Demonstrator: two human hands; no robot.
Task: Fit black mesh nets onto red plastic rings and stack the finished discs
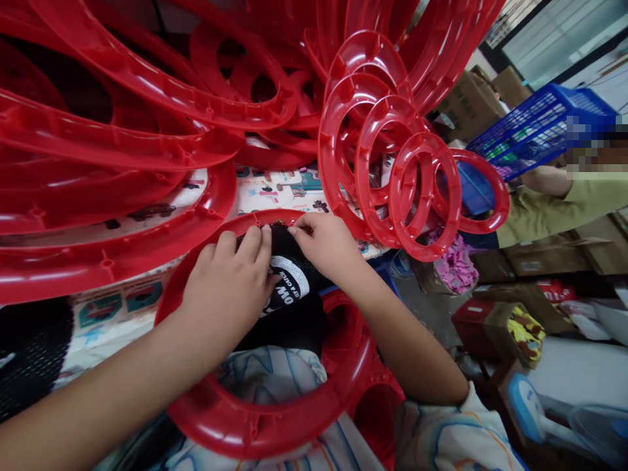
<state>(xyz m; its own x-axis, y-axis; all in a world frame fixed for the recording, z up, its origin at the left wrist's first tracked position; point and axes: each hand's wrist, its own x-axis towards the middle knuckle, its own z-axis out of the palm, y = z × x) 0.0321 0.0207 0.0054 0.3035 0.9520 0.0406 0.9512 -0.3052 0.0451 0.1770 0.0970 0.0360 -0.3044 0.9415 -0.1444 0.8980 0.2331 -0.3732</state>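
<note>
A large red plastic ring leans over my lap, its far rim resting near the table edge. Black mesh fabric with a white printed band and letters lies across its opening and reaches the far rim. My left hand has its fingers bent over the fabric's edge at that rim, pressing it there. Close by on the right, my right hand pinches the same edge between thumb and fingers. The fingertips partly hide where fabric and ring meet.
Many red rings are heaped on the table, over a patterned sheet; smaller red rings lean at the right. A blue crate, cardboard boxes and a seated person's leg are further right. Black mesh lies at left.
</note>
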